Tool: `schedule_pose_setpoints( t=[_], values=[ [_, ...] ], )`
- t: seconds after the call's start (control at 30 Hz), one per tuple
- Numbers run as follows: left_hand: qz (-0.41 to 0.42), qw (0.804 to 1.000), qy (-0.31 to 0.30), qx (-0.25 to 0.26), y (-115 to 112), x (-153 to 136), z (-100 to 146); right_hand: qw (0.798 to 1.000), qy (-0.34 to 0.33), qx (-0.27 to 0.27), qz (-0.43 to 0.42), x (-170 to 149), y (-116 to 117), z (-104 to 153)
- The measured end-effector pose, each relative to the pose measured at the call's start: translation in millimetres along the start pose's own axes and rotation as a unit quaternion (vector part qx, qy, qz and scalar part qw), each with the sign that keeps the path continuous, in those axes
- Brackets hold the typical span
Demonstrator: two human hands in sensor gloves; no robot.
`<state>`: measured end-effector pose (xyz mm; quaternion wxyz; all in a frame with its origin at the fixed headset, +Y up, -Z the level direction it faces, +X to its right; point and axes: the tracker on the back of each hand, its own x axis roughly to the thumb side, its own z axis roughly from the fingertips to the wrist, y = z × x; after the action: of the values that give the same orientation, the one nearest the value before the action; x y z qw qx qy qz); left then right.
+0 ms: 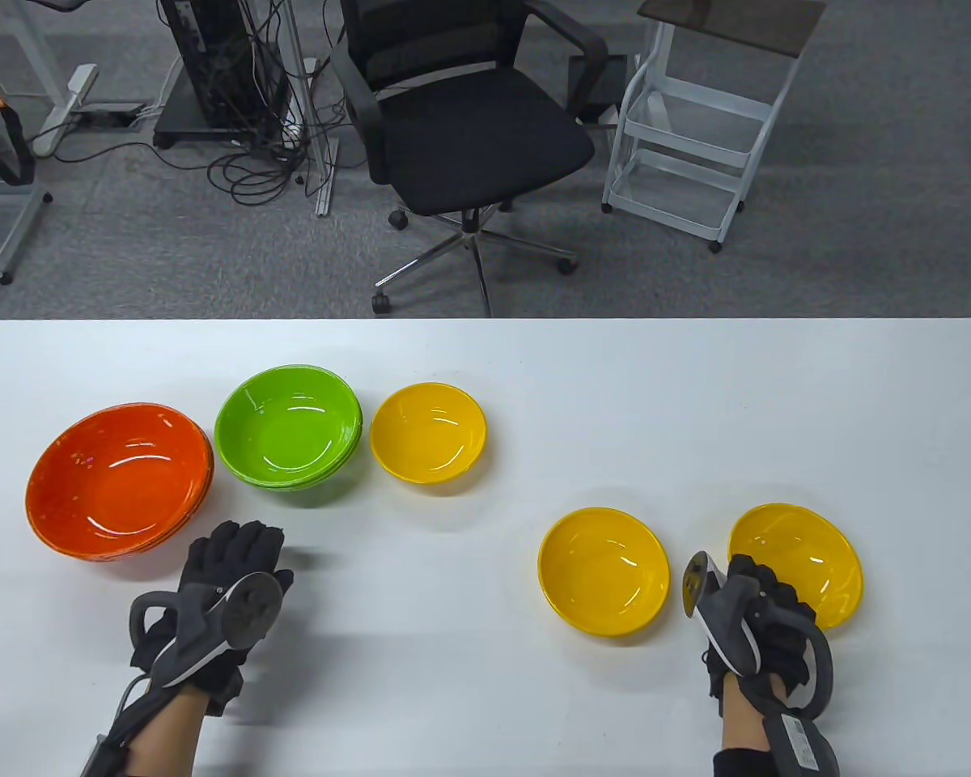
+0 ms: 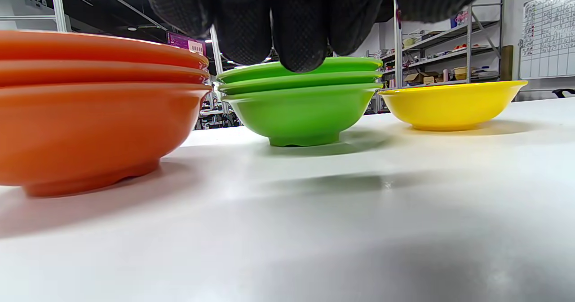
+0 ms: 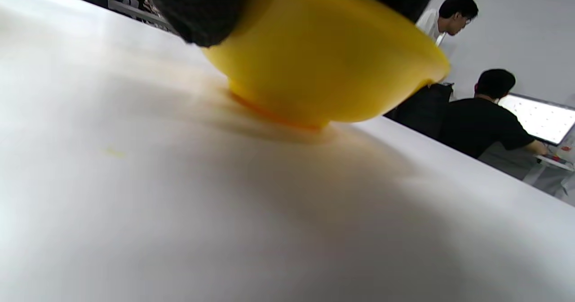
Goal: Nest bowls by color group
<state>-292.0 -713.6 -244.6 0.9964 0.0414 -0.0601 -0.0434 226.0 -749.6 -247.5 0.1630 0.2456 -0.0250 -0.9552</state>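
Three orange bowls [image 1: 117, 481] sit nested at the left, also in the left wrist view [image 2: 90, 113]. Three green bowls [image 1: 287, 425] sit nested beside them [image 2: 301, 108]. One yellow bowl [image 1: 427, 433] stands right of the green stack [image 2: 449, 104]. A second yellow bowl [image 1: 603, 571] stands near the front middle. A third yellow bowl [image 1: 809, 558] stands at the right, resting on the table [image 3: 323, 59]. My right hand [image 1: 765, 579] grips its near-left rim, with gloved fingers [image 3: 202, 10] over the edge. My left hand [image 1: 247, 538] is open with fingers [image 2: 296, 23] stretched out, just in front of the orange stack and holding nothing.
The white table [image 1: 485, 364] ends at a far edge, with an office chair [image 1: 469, 137] and a white trolley [image 1: 696, 146] on the floor beyond. Bare tabletop lies between my two hands and at the far right.
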Motion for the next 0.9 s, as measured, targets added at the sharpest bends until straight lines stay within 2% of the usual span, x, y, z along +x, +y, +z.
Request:
schedule_pose_setpoints(
  t=[0.1, 0.2, 0.33, 0.5, 0.63, 0.67, 0.77, 0.9],
  values=[
    [-0.002, 1.0, -0.001, 0.003, 0, 1, 0, 0.999, -0.006, -0.02, -0.029, 2, -19, 1],
    [-0.001, 1.0, -0.004, 0.005, -2, 0, 0, 0.997, -0.028, -0.052, -0.054, 11, -53, 5],
    [-0.005, 1.0, 0.001, 0.01, 0, -2, 1, 0.987, -0.085, -0.114, -0.079, 38, -107, 25],
    [0.018, 1.0, 0.017, 0.007, -2, -11, 3, 0.972, -0.147, -0.147, -0.107, 84, -149, 53],
    [0.031, 0.999, 0.023, 0.001, -5, -18, 3, 0.961, -0.194, -0.176, -0.086, 128, -171, 69],
    [0.037, 0.999, 0.025, 0.0, -5, -19, 3, 0.961, -0.199, -0.17, -0.091, 141, -175, 73],
    [0.059, 0.998, 0.024, -0.007, -6, -20, 2, 0.956, -0.23, -0.155, -0.099, 174, -177, 80],
    [0.071, 0.997, 0.014, -0.006, -5, -17, 2, 0.95, -0.259, -0.164, -0.06, 220, -174, 81]
  ],
)
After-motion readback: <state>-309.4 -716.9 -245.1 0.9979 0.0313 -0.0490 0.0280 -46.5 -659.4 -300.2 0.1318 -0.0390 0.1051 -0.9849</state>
